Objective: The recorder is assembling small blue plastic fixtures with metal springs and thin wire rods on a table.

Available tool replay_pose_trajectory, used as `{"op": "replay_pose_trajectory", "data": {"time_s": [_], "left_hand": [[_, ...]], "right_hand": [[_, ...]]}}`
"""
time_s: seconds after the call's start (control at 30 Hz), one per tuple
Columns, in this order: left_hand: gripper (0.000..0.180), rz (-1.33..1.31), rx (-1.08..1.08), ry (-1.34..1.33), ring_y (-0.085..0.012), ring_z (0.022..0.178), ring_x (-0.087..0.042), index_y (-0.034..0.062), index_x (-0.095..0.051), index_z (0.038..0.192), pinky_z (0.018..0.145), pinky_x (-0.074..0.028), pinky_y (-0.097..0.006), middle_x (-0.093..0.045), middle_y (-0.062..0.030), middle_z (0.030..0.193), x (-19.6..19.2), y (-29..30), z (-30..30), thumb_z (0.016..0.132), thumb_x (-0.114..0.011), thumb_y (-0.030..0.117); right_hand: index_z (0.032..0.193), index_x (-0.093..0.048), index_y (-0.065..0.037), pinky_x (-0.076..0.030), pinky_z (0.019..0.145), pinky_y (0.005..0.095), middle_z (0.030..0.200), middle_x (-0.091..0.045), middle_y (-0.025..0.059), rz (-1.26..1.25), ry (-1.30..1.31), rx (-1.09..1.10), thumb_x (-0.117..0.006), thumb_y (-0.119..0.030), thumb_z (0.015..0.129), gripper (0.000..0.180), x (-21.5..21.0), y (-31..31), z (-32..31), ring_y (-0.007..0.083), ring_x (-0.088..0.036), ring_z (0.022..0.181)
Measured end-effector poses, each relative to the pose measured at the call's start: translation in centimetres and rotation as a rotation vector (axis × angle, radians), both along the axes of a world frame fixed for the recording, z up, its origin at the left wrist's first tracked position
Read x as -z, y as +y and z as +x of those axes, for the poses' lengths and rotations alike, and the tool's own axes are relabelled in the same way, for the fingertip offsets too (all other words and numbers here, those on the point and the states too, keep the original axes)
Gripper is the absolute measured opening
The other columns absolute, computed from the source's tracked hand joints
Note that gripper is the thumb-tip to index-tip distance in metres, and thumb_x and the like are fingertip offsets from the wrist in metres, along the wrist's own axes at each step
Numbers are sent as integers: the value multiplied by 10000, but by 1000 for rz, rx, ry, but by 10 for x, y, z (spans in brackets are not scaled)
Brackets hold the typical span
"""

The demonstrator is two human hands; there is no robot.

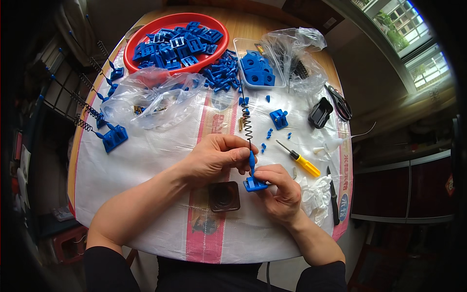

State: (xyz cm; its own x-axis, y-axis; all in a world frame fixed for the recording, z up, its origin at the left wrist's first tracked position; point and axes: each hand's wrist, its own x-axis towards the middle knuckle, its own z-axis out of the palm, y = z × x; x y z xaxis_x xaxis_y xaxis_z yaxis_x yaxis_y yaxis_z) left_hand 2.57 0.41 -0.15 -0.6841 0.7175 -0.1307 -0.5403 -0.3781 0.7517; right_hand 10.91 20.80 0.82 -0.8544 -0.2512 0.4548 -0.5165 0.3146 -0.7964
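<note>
- A small blue plastic base (255,184) sits just above the table's white woven sheet (146,155), near the front middle, with a blue peg (251,160) standing up out of it and a dark coiled spring (247,124) rising from the peg toward the far side.
- The right hand (279,192) is closed on the base, thumb and fingers pinching its right edge.
- The left hand (216,158) is closed round the peg where it meets the spring — fingertips just above the base, the two hands nearly touching.
- A judgement: the spring is long and unsupported at its far end, so a sideways tug could bend it or pull it off the peg; a loose pinch on the base could let it twist free.
- Just beside the hands lie a dark square block (224,196), a yellow-handled screwdriver (299,159) and a crumpled white glove (315,192).
- Small blue bits (266,134) lie loose near the spring — a swinging coil could scatter them.
- Farther back stand a red bowl (146,36) of blue parts, a clear tray (241,46) and clear bags (151,97).
</note>
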Motion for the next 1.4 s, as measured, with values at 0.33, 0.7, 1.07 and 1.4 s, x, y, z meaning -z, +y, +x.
{"op": "replay_pose_trajectory", "data": {"time_s": [0.33, 0.7, 1.07, 1.4], "left_hand": [[295, -53, 43, -3, -174, 854, -623, -34, -646, 1121, 781, -522, -308, -668, -96, 937, 0, -2, -3, 918, -701, 173], [221, -23, 1, -12, -170, 841, -625, -22, -646, 1082, 778, -526, -309, -666, -113, 988, 0, 0, -2, 912, -686, 113], [228, -23, 13, -22, -163, 815, -633, -30, -649, 1063, 764, -535, -312, -660, -89, 939, -1, -1, -2, 914, -692, 138], [213, -8, 26, -21, -174, 810, -643, -32, -650, 1049, 756, -541, -316, -674, -137, 976, 0, -1, -3, 911, -681, 128]], "right_hand": [[1087, -676, -63, -563, 737, 333, 1038, -665, 116, 136, 75, 2, -760, 96, 698, 429, -10, -2, 2, 258, -675, 898], [1090, -678, -57, -565, 741, 335, 1036, -660, 124, 157, 84, 20, -738, 112, 709, 422, -10, -3, 3, 262, -679, 894], [1086, -680, -48, -567, 733, 325, 1016, -665, 130, 177, 98, 14, -729, 131, 700, 428, -11, -3, 3, 261, -683, 875], [1087, -683, -47, -565, 743, 328, 1024, -664, 122, 150, 76, 17, -718, 135, 706, 424, -11, -3, 4, 258, -680, 880]]}}
